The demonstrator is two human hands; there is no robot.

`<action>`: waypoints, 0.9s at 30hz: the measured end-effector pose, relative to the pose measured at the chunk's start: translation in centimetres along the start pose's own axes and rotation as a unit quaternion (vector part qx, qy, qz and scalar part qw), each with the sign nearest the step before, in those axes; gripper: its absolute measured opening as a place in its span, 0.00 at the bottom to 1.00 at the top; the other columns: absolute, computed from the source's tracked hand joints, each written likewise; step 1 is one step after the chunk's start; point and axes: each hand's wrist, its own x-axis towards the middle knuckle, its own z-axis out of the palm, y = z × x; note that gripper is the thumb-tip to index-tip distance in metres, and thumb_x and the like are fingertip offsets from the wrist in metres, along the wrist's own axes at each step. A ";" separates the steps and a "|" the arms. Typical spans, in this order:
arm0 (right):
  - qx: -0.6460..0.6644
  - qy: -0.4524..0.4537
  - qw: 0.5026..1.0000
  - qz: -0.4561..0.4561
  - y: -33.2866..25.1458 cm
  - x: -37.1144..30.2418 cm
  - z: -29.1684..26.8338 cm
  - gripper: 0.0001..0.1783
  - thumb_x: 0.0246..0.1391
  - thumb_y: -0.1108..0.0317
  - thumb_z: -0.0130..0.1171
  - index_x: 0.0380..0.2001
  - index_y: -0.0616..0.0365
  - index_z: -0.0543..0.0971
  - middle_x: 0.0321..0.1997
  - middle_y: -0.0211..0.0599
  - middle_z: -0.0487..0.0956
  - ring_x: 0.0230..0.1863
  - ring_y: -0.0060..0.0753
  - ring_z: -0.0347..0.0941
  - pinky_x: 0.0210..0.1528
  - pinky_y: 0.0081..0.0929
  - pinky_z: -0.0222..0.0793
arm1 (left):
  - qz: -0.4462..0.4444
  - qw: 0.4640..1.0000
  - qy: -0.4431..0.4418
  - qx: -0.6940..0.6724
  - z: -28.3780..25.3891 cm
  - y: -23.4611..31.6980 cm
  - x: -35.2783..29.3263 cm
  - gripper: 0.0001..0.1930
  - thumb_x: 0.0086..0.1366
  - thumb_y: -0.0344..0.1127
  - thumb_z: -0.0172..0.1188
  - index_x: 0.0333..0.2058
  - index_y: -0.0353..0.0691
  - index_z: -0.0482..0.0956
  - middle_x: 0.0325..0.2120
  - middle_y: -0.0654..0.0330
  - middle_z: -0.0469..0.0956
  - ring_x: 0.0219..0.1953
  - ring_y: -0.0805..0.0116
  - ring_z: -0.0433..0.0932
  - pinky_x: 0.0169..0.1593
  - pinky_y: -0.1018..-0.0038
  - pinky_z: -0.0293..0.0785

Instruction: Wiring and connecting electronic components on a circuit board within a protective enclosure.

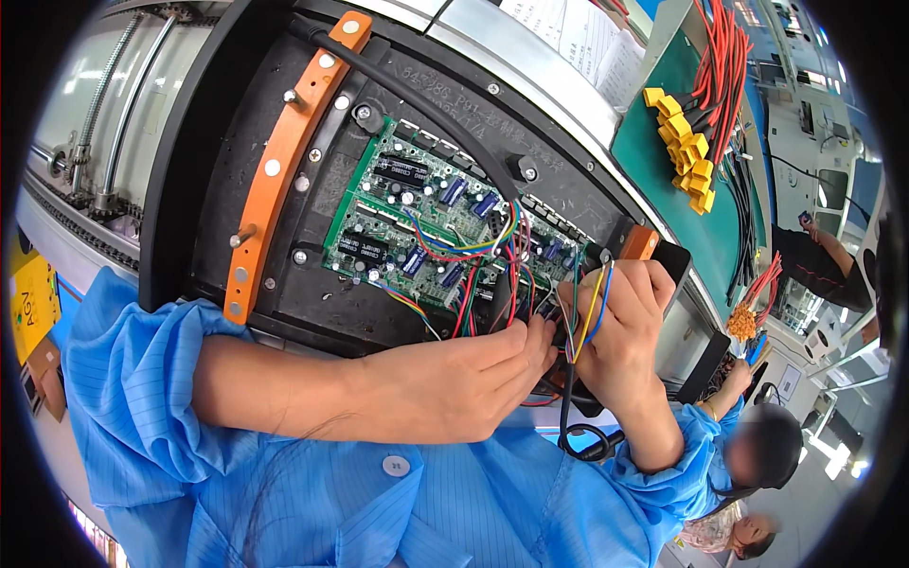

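A green circuit board [434, 201] with capacitors and chips lies in a black fixture [213, 189] before me. Red, blue, green and yellow wires [512, 284] run across it to its near edge. My left hand [473, 379] is closed there, thumb and fingers pinching around the wires; the exact grip is partly hidden. Close beside it, my right hand [620, 327] is closed with bent fingers on thin wires. A yellow and a blue wire [600, 308] pass over its fingers. Both hands' fingertips nearly meet at the board's near right side.
An orange bar [275, 168] crosses the fixture's left side. A thick black cable [417, 95] runs over the board. Yellow connectors [686, 151] on red wires lie on a green mat [653, 123] at right. A chain conveyor [85, 227] stands left. A co-worker [757, 445] sits at right.
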 end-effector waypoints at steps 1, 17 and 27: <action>0.000 -0.002 1.000 -0.001 0.0 0.0 0.0 0.10 0.33 0.72 0.55 0.26 0.57 0.74 0.30 0.33 0.68 0.33 0.34 0.63 0.46 0.33 0.54 | -0.001 1.000 0.001 -0.001 0.0 0.0 0.0 0.18 0.58 0.30 0.48 0.46 0.28 0.72 0.44 0.46 0.74 0.48 0.58 0.73 0.50 0.73 0.65; 0.052 -0.057 0.989 0.124 -0.2 0.2 -0.5 0.06 0.38 0.74 0.60 0.24 0.58 0.76 0.26 0.31 0.66 0.30 0.33 0.61 0.47 0.33 0.53 | 0.012 1.000 -0.014 0.004 -0.1 -0.3 0.1 0.18 0.58 0.30 0.48 0.46 0.28 0.73 0.44 0.46 0.74 0.48 0.58 0.73 0.51 0.73 0.65; 0.052 -0.065 0.994 0.075 1.4 1.1 -0.7 0.04 0.37 0.73 0.61 0.20 0.57 0.76 0.24 0.28 0.65 0.30 0.30 0.60 0.49 0.31 0.53 | -0.006 1.000 0.012 0.014 0.6 0.3 0.2 0.17 0.57 0.30 0.49 0.45 0.28 0.73 0.43 0.46 0.74 0.47 0.59 0.73 0.50 0.74 0.65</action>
